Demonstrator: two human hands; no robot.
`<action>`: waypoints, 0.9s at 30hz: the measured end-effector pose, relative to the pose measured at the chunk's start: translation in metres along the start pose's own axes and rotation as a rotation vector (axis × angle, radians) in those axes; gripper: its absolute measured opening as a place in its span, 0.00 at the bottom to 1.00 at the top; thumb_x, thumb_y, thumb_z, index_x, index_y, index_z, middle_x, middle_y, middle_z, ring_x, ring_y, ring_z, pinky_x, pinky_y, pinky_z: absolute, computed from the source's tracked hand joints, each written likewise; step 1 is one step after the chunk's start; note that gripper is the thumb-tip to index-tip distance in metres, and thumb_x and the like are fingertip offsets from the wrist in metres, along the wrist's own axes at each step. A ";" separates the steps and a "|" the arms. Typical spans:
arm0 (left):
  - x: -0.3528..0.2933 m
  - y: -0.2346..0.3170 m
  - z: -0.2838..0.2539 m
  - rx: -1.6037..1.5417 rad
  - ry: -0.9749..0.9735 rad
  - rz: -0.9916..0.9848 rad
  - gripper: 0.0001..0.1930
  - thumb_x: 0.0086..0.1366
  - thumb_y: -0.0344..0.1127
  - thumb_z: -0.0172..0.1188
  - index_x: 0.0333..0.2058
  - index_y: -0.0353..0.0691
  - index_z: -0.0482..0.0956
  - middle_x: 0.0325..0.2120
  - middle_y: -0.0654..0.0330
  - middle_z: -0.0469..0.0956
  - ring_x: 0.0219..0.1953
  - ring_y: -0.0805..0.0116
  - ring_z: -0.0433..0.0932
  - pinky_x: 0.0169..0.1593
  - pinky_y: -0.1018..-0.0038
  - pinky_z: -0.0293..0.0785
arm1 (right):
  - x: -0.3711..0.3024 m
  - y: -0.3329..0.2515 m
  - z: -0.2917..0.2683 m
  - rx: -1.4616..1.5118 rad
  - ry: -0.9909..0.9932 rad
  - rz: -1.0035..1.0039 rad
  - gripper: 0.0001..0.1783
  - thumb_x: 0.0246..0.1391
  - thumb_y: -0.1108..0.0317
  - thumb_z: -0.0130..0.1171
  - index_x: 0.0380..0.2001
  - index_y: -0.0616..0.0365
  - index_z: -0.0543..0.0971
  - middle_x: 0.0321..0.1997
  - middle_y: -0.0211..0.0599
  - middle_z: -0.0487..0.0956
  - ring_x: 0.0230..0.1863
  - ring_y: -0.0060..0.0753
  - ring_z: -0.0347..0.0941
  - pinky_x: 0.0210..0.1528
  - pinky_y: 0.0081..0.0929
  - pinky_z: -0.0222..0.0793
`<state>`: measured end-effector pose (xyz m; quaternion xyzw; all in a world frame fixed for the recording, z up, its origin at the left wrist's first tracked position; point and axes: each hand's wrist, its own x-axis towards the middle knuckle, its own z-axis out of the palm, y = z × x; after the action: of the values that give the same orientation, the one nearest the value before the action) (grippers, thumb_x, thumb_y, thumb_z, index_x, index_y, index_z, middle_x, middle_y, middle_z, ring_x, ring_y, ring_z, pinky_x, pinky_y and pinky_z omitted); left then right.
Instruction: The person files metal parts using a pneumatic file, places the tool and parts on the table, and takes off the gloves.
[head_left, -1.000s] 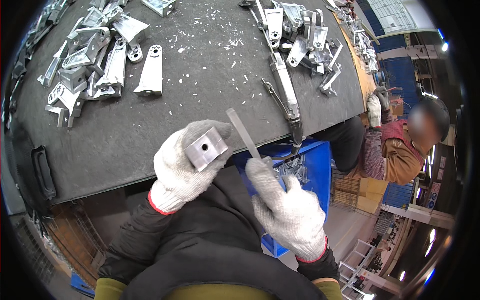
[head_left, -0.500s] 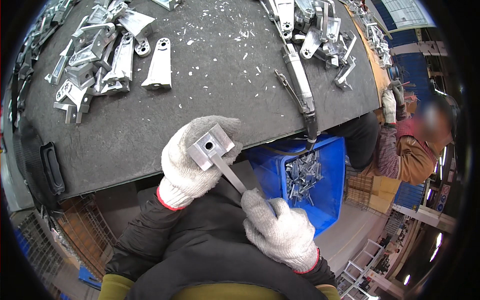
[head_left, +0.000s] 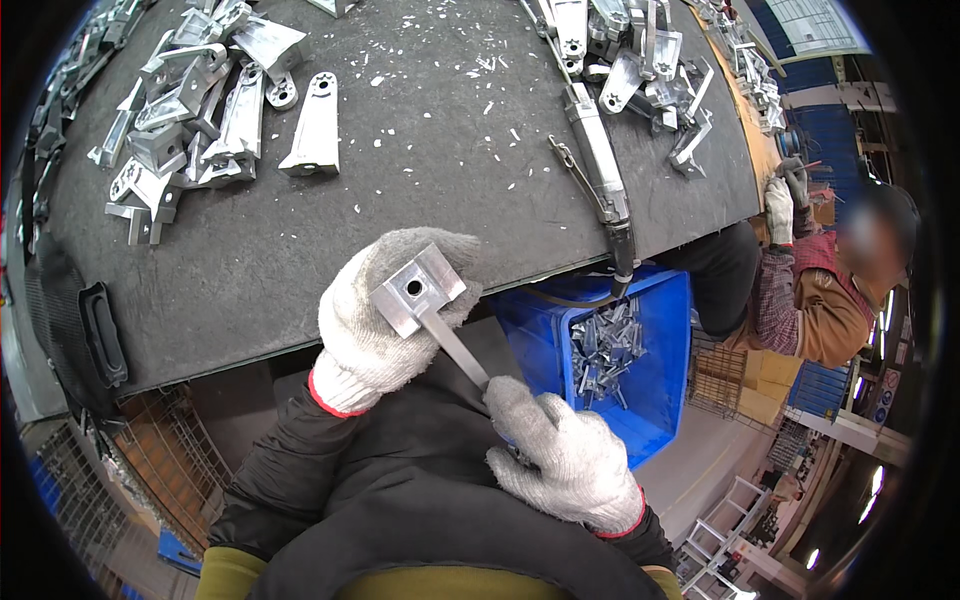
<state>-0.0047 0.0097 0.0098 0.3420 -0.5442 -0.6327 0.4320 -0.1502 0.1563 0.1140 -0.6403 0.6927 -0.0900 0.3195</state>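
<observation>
Left hand point(head_left: 352, 320): here in the head view it wears a pale knitted glove with a red cuff, fingers curled around a metal block point(head_left: 434, 277), gripping it just past the bench edge.
Metal block: held by the left hand in front of the person's body, tilted, one face with a round dark hole turned up to the camera.
Right hand point(head_left: 572, 458): gloved too, lower and to the right, fingers folded together over one end of a flat metal bar point(head_left: 457, 347).
Flat metal bar: slanting up and leftward out of the right hand, its far end right at the block's lower edge, just below the hole!
Bench point(head_left: 400, 200): dark top, pale shavings point(head_left: 487, 64) scattered toward the far side.
Left pile point(head_left: 180, 105): silvery brackets heaped on one another, with a single bracket point(head_left: 312, 140) lying just beside them.
Hand tool point(head_left: 598, 150): long and slim, lying near the right pile point(head_left: 650, 75), its dark end reaching over the bench edge.
Blue bin point(head_left: 655, 425): below that edge, by the right hand, small metal pieces point(head_left: 605, 350) jumbled inside.
Co-worker point(head_left: 838, 315): off to the right, brown and plaid clothing, gloved hands at a wooden surface point(head_left: 755, 150); what those fingers grip, I cannot tell.
</observation>
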 end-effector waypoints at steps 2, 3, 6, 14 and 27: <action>0.000 -0.001 0.000 0.046 -0.020 0.055 0.20 0.55 0.24 0.76 0.47 0.35 0.82 0.42 0.58 0.86 0.43 0.70 0.84 0.48 0.73 0.81 | 0.000 0.002 -0.001 0.027 0.022 0.028 0.38 0.52 0.62 0.68 0.69 0.39 0.71 0.30 0.39 0.78 0.21 0.45 0.78 0.24 0.39 0.77; 0.000 -0.002 0.000 0.040 -0.026 0.059 0.20 0.55 0.24 0.76 0.47 0.35 0.82 0.42 0.58 0.86 0.43 0.70 0.84 0.48 0.73 0.81 | 0.000 0.003 0.000 0.033 0.050 0.002 0.38 0.52 0.62 0.68 0.69 0.39 0.71 0.30 0.39 0.78 0.21 0.45 0.78 0.24 0.39 0.77; 0.000 -0.002 0.001 0.070 -0.002 0.043 0.20 0.55 0.24 0.76 0.47 0.35 0.82 0.42 0.58 0.86 0.42 0.70 0.84 0.48 0.73 0.81 | -0.001 0.006 -0.002 0.137 -0.032 0.041 0.39 0.54 0.62 0.67 0.70 0.41 0.69 0.30 0.40 0.78 0.22 0.46 0.78 0.26 0.41 0.78; -0.001 0.000 -0.001 0.115 -0.009 0.043 0.21 0.55 0.23 0.76 0.48 0.34 0.82 0.44 0.57 0.86 0.44 0.70 0.84 0.49 0.72 0.82 | -0.002 0.021 0.002 0.736 -0.224 -0.079 0.45 0.58 0.70 0.65 0.75 0.58 0.57 0.65 0.53 0.75 0.63 0.44 0.77 0.62 0.33 0.74; 0.006 0.004 0.007 0.149 0.038 0.045 0.19 0.56 0.24 0.74 0.46 0.36 0.82 0.40 0.58 0.86 0.42 0.70 0.86 0.48 0.73 0.82 | 0.000 0.007 -0.006 0.164 -0.021 0.023 0.38 0.46 0.72 0.72 0.63 0.64 0.73 0.51 0.50 0.83 0.42 0.46 0.85 0.44 0.32 0.81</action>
<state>-0.0127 0.0066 0.0154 0.3728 -0.5890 -0.5739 0.4297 -0.1600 0.1560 0.1150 -0.6049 0.6868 -0.1360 0.3793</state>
